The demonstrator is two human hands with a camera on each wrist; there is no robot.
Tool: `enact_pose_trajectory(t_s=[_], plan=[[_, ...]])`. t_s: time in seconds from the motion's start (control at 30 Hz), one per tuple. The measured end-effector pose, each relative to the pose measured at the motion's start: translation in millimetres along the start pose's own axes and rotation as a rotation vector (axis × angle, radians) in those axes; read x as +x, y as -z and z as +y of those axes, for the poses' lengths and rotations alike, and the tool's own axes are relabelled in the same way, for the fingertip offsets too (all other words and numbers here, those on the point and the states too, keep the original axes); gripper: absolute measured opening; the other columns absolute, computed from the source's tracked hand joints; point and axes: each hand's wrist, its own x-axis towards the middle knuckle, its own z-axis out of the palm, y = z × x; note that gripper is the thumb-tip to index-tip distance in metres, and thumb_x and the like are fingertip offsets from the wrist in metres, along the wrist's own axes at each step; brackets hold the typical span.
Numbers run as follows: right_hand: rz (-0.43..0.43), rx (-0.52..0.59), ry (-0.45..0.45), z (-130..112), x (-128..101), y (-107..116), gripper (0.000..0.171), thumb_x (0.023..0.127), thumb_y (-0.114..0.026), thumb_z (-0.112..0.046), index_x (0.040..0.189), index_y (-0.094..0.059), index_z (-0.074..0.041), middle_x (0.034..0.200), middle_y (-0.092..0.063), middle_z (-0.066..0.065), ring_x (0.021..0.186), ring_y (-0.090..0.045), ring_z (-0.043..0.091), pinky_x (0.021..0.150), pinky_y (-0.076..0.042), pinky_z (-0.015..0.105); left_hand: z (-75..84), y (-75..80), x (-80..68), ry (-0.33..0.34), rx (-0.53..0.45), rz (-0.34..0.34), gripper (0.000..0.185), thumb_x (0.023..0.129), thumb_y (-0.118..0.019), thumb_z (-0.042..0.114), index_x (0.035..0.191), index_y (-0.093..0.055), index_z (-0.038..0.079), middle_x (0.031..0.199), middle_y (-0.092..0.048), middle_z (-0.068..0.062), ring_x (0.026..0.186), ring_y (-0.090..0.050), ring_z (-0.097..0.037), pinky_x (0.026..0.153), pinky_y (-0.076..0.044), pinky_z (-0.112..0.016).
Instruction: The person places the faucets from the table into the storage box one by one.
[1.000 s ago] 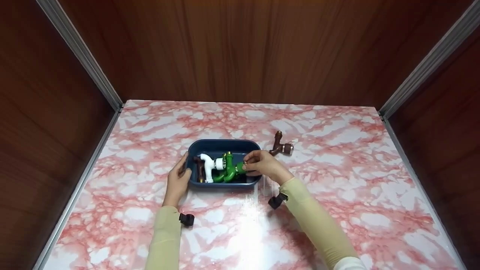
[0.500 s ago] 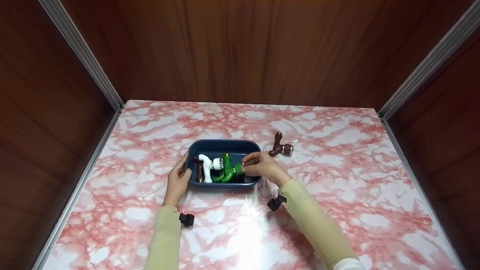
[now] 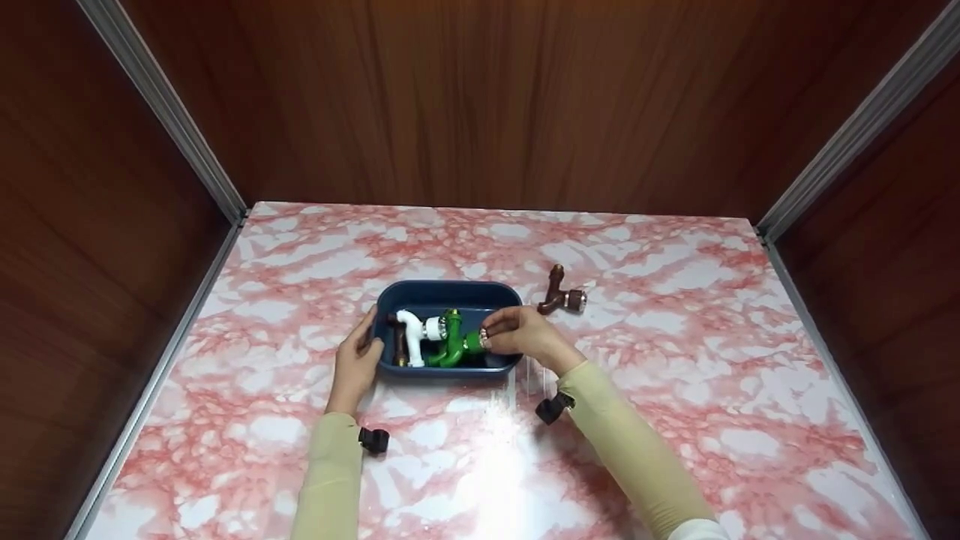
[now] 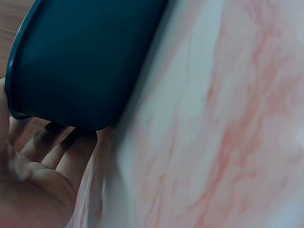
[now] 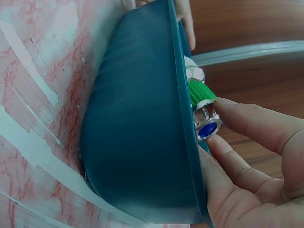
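Note:
My left hand point(image 3: 356, 367) holds the left end of a dark blue plastic tub point(image 3: 450, 372), its fingers against the outer wall point(image 4: 85, 57) and a digit over the rim. Inside lie a brown faucet point(image 3: 400, 341) at the left end, a white faucet point(image 3: 413, 341) beside it, and a green faucet point(image 3: 452, 341) to the right. My right hand point(image 3: 529, 335) reaches over the right rim and pinches the green faucet's knob. In the right wrist view, that clear knob point(image 5: 207, 124) with a blue centre sits between thumb and fingers, just above the rim.
Another brown faucet point(image 3: 561, 296) lies on the red-and-white marbled table point(image 3: 675, 337), just beyond the tub's right end. Dark wood panels point(image 3: 480, 105) enclose the table at the back and both sides, with metal strips point(image 3: 161, 105) at the corners.
My right hand has shifted slightly left and down with the green faucet, which now sits closer to the white one. The left hand and tub have stayed in place.

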Motion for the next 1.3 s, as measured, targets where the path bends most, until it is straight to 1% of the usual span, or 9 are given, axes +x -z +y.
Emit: enact_pose_trajectory(t_s=[0.2, 0.27, 0.37, 0.5, 0.63, 0.77, 0.87, 1.03, 1.3], plan=[[-0.026, 0.024, -0.002, 0, -1, 1, 0.040, 0.079, -0.068, 0.007, 0.117, -0.058, 0.012, 0.109, -0.063, 0.026, 0.086, -0.064, 0.017, 0.075, -0.054, 0.027, 23.2, 1.0, -7.6, -0.003, -0.031, -0.013, 0.054, 0.095, -0.047, 0.002, 0.146, -0.042, 0.018, 0.152, -0.032, -0.007, 0.139, -0.027, -0.021, 0.107, -0.034, -0.038], [-0.039, 0.040, 0.004, 1, -1, 1, 0.040, 0.081, -0.067, 0.007, 0.119, -0.057, 0.012, 0.114, -0.060, 0.028, 0.093, -0.064, 0.022, 0.078, -0.054, 0.028, 31.7, 1.4, -10.2, -0.002, -0.031, -0.014, 0.054, 0.094, -0.047, -0.001, 0.146, -0.041, 0.012, 0.152, -0.032, -0.010, 0.139, -0.028, -0.022, 0.107, -0.034, -0.038], [-0.056, 0.051, 0.021, 2, -1, 1, 0.042, 0.082, -0.066, 0.007, 0.123, -0.055, 0.012, 0.118, -0.059, 0.029, 0.104, -0.061, 0.033, 0.081, -0.053, 0.029, 32.9, 1.6, -10.6, -0.014, -0.021, -0.006, 0.054, 0.094, -0.047, -0.002, 0.146, -0.041, 0.009, 0.151, -0.033, -0.012, 0.137, -0.030, -0.023, 0.106, -0.036, -0.037], [-0.079, 0.079, 0.042, 3, -2, 1, 0.044, 0.084, -0.063, 0.009, 0.125, -0.052, 0.014, 0.121, -0.055, 0.032, 0.114, -0.053, 0.043, 0.084, -0.053, 0.029, 31.2, 2.2, -9.5, -0.010, -0.033, 0.003, 0.054, 0.093, -0.047, -0.002, 0.145, -0.042, 0.009, 0.151, -0.033, -0.013, 0.137, -0.032, -0.024, 0.106, -0.036, -0.037], [-0.112, 0.129, 0.059, 3, -2, 2, 0.044, 0.085, -0.062, 0.010, 0.127, -0.051, 0.013, 0.124, -0.052, 0.035, 0.116, -0.050, 0.045, 0.086, -0.052, 0.031, 15.8, 2.5, -4.0, 0.011, -0.047, 0.011, 0.055, 0.094, -0.047, 0.001, 0.146, -0.043, 0.018, 0.152, -0.031, -0.009, 0.137, -0.031, -0.021, 0.106, -0.036, -0.036], [-0.130, 0.175, 0.069, 5, -3, 4, 0.042, 0.084, -0.063, 0.011, 0.126, -0.055, 0.008, 0.125, -0.050, 0.035, 0.117, -0.049, 0.047, 0.087, -0.052, 0.032, 2.1, 1.1, 0.4, -0.008, -0.031, 0.028, 0.055, 0.094, -0.048, 0.002, 0.145, -0.045, 0.024, 0.151, -0.034, -0.005, 0.136, -0.032, -0.016, 0.105, -0.036, -0.032], [-0.138, 0.196, 0.082, 7, -3, 5, 0.042, 0.084, -0.064, 0.010, 0.125, -0.056, 0.005, 0.126, -0.050, 0.035, 0.118, -0.048, 0.047, 0.088, -0.052, 0.032, -0.3, 0.2, 1.0, -0.034, -0.027, 0.041, 0.055, 0.093, -0.049, 0.002, 0.144, -0.047, 0.023, 0.150, -0.037, -0.004, 0.135, -0.034, -0.015, 0.105, -0.036, -0.032], [-0.149, 0.209, 0.102, 7, -4, 5, 0.044, 0.084, -0.066, 0.007, 0.127, -0.056, 0.003, 0.128, -0.050, 0.033, 0.122, -0.045, 0.046, 0.090, -0.050, 0.034, 0.4, -0.7, 1.1, -0.028, -0.031, 0.051, 0.055, 0.093, -0.050, 0.002, 0.143, -0.048, 0.024, 0.149, -0.038, -0.004, 0.134, -0.036, -0.014, 0.104, -0.037, -0.030], [-0.165, 0.226, 0.118, 3, -8, 6, 0.047, 0.085, -0.066, 0.007, 0.129, -0.054, 0.002, 0.130, -0.047, 0.034, 0.121, -0.045, 0.047, 0.092, -0.049, 0.038, 1.4, -0.8, 2.2, -0.031, -0.031, 0.028, 0.055, 0.094, -0.048, 0.001, 0.145, -0.045, 0.022, 0.151, -0.034, -0.006, 0.136, -0.032, -0.018, 0.106, -0.036, -0.035]])
